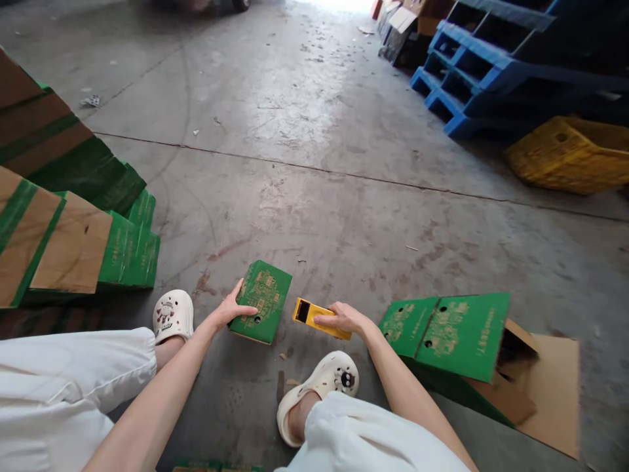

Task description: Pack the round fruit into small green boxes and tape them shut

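My left hand (230,310) grips a small green cardboard box (270,288) by its left side. The thumb lies on the printed face near a round hole, and the other fingers are mostly hidden behind the edge. In my right hand (344,319) is a yellow handheld device (319,318) with a dark panel at its left end; its exact kind is unclear. The thumb rests along its upper face. That end points toward the right side of the box, with a small gap between them.
Green and brown cartons (122,252) are stacked at the left. Green boxes with an open brown flap (553,393) lie at the right. Blue pallets (462,78) and a yellow crate (565,154) stand farther back right. White clogs (173,314) flank the box on the concrete floor (304,210).
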A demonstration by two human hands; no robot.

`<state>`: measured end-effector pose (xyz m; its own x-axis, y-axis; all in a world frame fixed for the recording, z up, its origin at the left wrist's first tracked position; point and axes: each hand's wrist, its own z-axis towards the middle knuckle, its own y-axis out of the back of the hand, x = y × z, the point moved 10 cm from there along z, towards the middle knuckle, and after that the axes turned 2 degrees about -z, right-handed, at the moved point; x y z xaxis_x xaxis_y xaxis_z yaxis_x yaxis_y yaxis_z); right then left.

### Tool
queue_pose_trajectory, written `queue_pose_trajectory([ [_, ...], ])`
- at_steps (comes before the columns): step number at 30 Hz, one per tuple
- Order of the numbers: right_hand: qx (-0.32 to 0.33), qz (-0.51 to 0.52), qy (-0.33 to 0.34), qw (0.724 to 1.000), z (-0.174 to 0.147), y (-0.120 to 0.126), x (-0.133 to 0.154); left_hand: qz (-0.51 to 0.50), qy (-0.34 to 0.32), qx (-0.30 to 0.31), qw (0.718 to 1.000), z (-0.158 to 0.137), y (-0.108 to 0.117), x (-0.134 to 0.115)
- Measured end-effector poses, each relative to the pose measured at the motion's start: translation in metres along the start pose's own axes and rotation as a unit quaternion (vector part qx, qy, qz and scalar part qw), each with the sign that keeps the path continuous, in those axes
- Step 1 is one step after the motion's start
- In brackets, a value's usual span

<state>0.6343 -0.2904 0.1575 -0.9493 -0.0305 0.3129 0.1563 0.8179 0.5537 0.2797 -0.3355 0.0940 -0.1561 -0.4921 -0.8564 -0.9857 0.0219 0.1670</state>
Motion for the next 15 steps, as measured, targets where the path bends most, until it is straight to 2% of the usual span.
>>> queue_pose_trajectory([
  [2,0.002,-0.014,0.005,1.0,0.01,-0.002,0.012,-0.022,0.012,0.031,0.999,0.002,0.001,0.001],
  [3,0.002,-0.017,0.007,1.0,0.014,-0.003,0.018,-0.007,0.012,0.026,1.0,0.003,0.006,0.002],
  [4,0.003,-0.016,0.009,1.0,0.018,-0.005,0.025,0.027,0.007,0.002,1.0,0.003,0.014,0.002],
  [6,-0.001,-0.01,0.011,1.0,0.026,-0.008,0.039,0.133,-0.014,-0.085,0.987,-0.002,0.031,-0.004],
  [8,-0.004,-0.008,0.012,1.0,0.032,-0.01,0.051,0.25,-0.046,-0.187,0.949,-0.019,0.037,-0.017],
  [10,-0.006,-0.012,0.01,1.0,0.037,-0.011,0.059,0.343,-0.084,-0.249,0.902,-0.043,0.021,-0.032],
  [11,-0.006,-0.014,0.01,1.0,0.038,-0.011,0.061,0.377,-0.098,-0.253,0.886,-0.053,0.005,-0.037],
  [14,-0.005,-0.01,0.004,1.0,0.037,-0.013,0.062,0.453,-0.112,-0.205,0.86,-0.069,-0.05,-0.038],
  [15,-0.004,-0.007,0.001,1.0,0.036,-0.014,0.061,0.475,-0.105,-0.201,0.85,-0.071,-0.062,-0.037],
])
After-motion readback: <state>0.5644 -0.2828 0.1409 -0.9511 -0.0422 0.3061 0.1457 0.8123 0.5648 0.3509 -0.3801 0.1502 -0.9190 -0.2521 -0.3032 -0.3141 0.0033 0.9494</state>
